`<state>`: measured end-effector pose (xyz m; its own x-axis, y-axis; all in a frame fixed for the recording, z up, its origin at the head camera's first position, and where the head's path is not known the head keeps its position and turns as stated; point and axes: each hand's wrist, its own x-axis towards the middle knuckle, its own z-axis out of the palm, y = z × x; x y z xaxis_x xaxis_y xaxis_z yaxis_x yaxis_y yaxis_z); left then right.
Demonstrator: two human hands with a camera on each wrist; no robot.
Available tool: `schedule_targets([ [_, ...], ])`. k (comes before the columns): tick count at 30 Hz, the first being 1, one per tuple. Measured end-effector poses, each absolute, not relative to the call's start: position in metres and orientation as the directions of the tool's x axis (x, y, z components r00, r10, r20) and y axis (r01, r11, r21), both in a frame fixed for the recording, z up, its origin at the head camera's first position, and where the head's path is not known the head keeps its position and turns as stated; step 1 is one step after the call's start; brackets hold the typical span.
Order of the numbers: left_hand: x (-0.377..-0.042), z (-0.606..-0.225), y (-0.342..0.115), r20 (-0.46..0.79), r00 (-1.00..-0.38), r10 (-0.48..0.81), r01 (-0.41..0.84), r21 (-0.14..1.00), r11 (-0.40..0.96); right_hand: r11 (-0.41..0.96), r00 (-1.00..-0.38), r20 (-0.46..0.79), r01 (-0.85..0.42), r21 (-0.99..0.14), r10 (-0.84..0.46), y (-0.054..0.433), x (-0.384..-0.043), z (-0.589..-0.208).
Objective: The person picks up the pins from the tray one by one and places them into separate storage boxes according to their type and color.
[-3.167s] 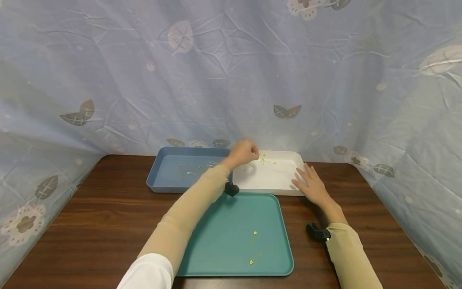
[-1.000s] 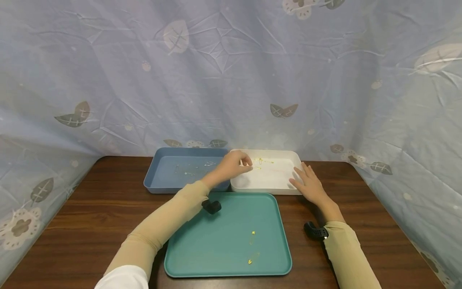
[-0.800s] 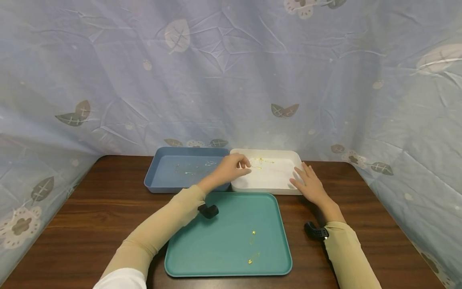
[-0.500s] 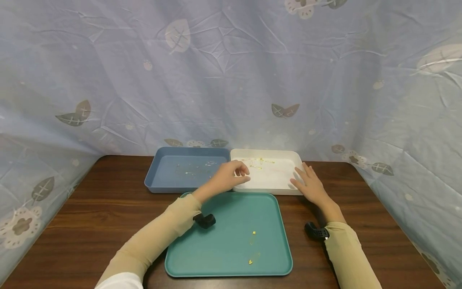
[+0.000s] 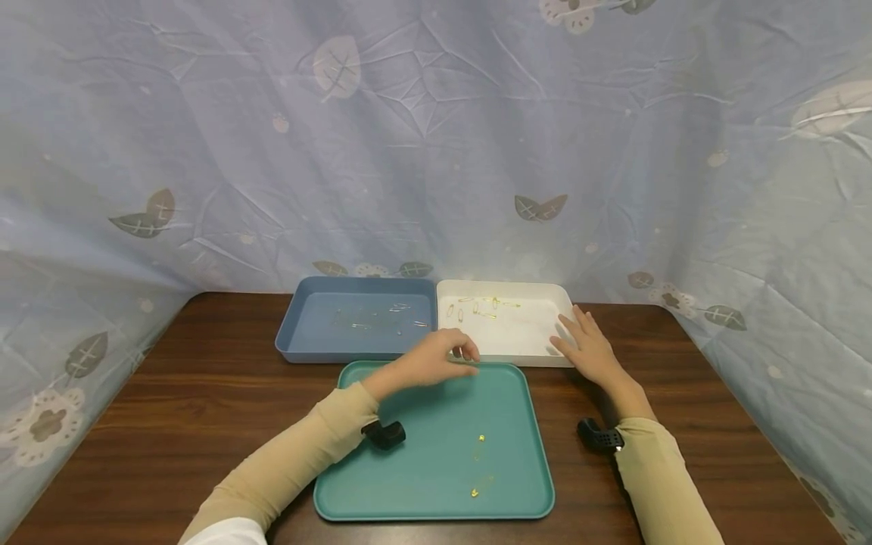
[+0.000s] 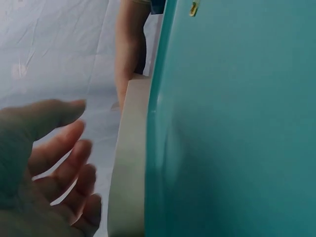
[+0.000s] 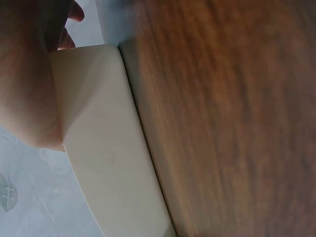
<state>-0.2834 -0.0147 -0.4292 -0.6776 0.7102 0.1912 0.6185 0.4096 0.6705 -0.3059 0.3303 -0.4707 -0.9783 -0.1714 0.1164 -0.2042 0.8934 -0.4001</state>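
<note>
My left hand [image 5: 432, 358] hovers over the far edge of the teal tray [image 5: 409, 496], fingers loosely bent. In the left wrist view a gap shows between its thumb and fingers, with nothing held. My right hand [image 5: 591, 350] lies with spread fingers over the right rim of the white tray [image 5: 524, 341]. Several gold safety pins [image 5: 488, 315] lie in the white tray, mostly toward its back and left. Two more gold pins sit on the teal tray: one safety pin [image 5: 481, 439] and, nearer the front edge, another safety pin [image 5: 475, 493].
Left of the white tray stands a blue tray [image 5: 316, 322] with several silver safety pins [image 5: 400, 307]. All three trays are on a dark wooden table [image 5: 170, 424]. A patterned curtain [image 5: 422, 151] hangs behind and on both sides.
My left hand has drawn back from the white tray to over the teal tray, its fingertips parting. Pins at the white tray's left, earlier behind the hand, now show. The right hand stays put.
</note>
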Motion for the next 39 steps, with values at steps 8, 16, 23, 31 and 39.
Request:
schedule_targets([
  [8, -0.274, -0.436, -0.007, 0.063, -0.48, 0.875, 0.71, 0.614, 0.345, 0.892, -0.978, 0.116, -0.207, -0.402, -0.175, 0.33, -0.305, -0.468],
  [16, -0.267, -0.438, -0.003, -0.003, -0.367, 0.93, 0.793, 0.523, 0.314, 0.892, -0.98, 0.099, -0.197, -0.407, -0.171, 0.329, -0.303, -0.464],
  [23, -0.261, -0.437, -0.003, -0.036, -0.296, 0.955, 0.821, 0.501, 0.273, 0.891, -0.98, 0.103, -0.196, -0.41, -0.168, 0.329, -0.302, -0.465],
  [31, -0.254, -0.437, -0.002, -0.075, -0.279, 0.957, 0.847, 0.45, 0.282, 0.894, -0.98, 0.104, -0.195, -0.404, -0.167, 0.329, -0.303, -0.464],
  [39, -0.251, -0.438, -0.001, -0.108, -0.303, 0.947, 0.833, 0.454, 0.318, 0.888, -0.981, 0.096, -0.194, -0.418, -0.169, 0.329, -0.302, -0.464],
])
